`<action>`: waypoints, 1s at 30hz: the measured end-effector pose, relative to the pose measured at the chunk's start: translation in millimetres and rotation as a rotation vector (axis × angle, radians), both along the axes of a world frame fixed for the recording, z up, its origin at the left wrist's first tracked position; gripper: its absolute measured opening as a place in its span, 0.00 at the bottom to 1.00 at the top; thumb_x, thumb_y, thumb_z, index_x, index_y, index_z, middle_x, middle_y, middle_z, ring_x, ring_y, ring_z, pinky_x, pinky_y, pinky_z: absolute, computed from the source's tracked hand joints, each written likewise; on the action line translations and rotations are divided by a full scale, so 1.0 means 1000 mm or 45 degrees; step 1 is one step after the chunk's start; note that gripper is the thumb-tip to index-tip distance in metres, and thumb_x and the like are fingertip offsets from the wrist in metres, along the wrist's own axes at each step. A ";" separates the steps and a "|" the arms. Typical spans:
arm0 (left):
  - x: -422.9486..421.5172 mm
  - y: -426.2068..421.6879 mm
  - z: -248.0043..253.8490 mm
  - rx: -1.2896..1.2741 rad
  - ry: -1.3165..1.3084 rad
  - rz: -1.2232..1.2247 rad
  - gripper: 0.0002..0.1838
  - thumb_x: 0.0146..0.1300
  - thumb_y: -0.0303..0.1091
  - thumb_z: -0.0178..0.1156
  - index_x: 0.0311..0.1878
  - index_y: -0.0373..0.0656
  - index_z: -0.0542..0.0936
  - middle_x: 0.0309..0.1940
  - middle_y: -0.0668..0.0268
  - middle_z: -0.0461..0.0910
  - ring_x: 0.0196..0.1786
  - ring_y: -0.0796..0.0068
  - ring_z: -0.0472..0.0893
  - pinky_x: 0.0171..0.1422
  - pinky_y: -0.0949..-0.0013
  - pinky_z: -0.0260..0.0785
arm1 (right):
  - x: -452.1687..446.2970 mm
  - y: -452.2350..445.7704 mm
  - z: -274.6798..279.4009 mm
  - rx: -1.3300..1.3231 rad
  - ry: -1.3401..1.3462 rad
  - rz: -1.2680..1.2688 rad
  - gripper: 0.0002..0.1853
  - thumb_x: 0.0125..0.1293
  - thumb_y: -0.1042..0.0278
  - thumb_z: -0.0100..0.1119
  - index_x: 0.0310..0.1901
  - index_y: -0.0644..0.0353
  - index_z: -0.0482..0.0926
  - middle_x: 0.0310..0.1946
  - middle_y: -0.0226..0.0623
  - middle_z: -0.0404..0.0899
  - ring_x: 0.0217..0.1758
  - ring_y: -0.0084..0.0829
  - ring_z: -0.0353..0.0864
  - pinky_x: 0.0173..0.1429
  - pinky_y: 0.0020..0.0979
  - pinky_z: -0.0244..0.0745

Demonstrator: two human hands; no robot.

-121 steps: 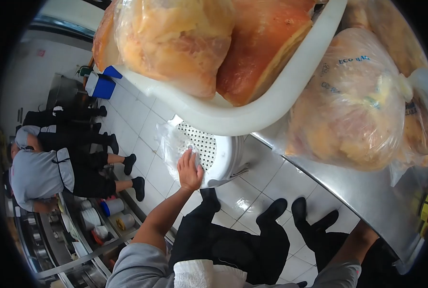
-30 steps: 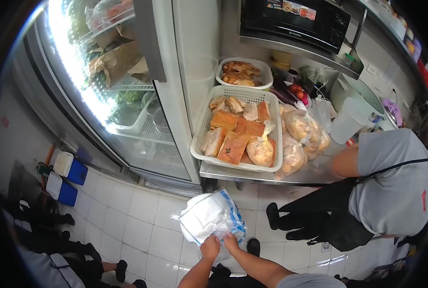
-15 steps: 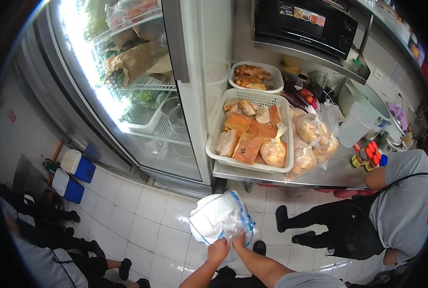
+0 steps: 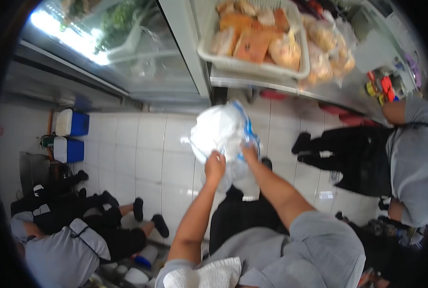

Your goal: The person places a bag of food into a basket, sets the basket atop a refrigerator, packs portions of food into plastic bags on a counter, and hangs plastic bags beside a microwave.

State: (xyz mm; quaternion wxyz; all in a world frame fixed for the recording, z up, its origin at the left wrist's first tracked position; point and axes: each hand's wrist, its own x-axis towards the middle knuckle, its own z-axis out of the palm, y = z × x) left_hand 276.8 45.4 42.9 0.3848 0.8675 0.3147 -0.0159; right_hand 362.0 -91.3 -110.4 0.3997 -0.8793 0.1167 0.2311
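Below the counter, in front of my body, is a white plastic bag (image 4: 217,129) with blue markings along its right side. Part of it is see-through and hangs toward me; I cannot make out its contents. My left hand (image 4: 215,166) is closed, gripping the near left edge of the bag. On the other side, my right hand (image 4: 249,152) grips the bag by its blue-marked edge, with the fingertips partly blurred.
A basket (image 4: 252,65) of meat pieces stands on the steel counter (image 4: 271,86), beside bagged food (image 4: 329,53). The glass-door fridge (image 4: 161,72) is at left. One person (image 4: 413,158) stands at right, others (image 4: 65,247) at lower left. Blue-and-white coolers (image 4: 70,149) sit on the tiled floor.
The view has tilted down toward my body, so the counter and fridge sit higher in it. My hands have moved apart along the bag, both still holding it.
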 end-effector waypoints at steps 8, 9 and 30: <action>0.015 0.040 0.009 -0.239 -0.196 -0.027 0.06 0.59 0.31 0.52 0.32 0.38 0.70 0.22 0.54 0.76 0.28 0.60 0.78 0.34 0.62 0.68 | 0.018 -0.022 0.096 0.586 0.611 -0.333 0.38 0.55 0.36 0.55 0.61 0.53 0.63 0.56 0.45 0.66 0.59 0.39 0.67 0.56 0.41 0.65; 0.022 0.039 0.019 -0.241 -0.191 -0.041 0.06 0.59 0.31 0.52 0.32 0.38 0.70 0.22 0.54 0.76 0.28 0.60 0.78 0.34 0.62 0.68 | 0.024 -0.020 0.106 0.679 0.575 -0.427 0.39 0.56 0.35 0.53 0.63 0.52 0.61 0.58 0.45 0.65 0.59 0.39 0.66 0.56 0.43 0.65; 0.037 -0.022 0.040 -0.243 0.168 -0.504 0.04 0.61 0.29 0.49 0.34 0.38 0.68 0.26 0.56 0.80 0.31 0.60 0.82 0.35 0.64 0.72 | 0.020 0.010 0.084 -0.441 0.122 0.199 0.36 0.53 0.47 0.59 0.60 0.60 0.64 0.58 0.48 0.65 0.60 0.44 0.64 0.61 0.38 0.62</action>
